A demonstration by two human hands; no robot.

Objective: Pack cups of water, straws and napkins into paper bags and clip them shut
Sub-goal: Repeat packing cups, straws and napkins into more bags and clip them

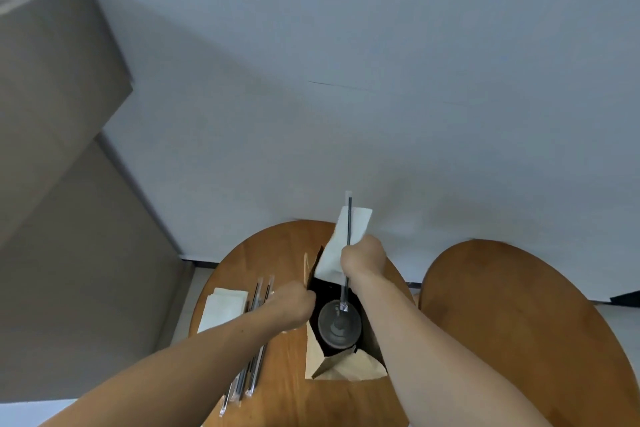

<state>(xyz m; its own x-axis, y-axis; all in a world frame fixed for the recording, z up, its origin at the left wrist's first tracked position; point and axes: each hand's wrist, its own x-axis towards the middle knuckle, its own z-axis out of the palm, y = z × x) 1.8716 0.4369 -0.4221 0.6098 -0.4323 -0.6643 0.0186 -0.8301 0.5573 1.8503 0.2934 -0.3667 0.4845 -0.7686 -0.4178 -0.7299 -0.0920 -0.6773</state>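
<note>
We are pinching the paper bag (346,369) open at its rim with our left hand (295,305) so our right hand (363,257), clutching straw (349,224) and napkin (331,258), clears the cup (332,331).

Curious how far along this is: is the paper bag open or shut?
Open. The left hand holds the paper bag's rim back, the cup shows inside, and the right hand's straw reaches in.

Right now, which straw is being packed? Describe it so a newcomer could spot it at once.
Start at the left round wooden table, where an open paper bag holds a lidded cup. Over it the right hand grips one wrapped straw together with a white napkin. It alone is lifted; the other straws lie flat.
</note>
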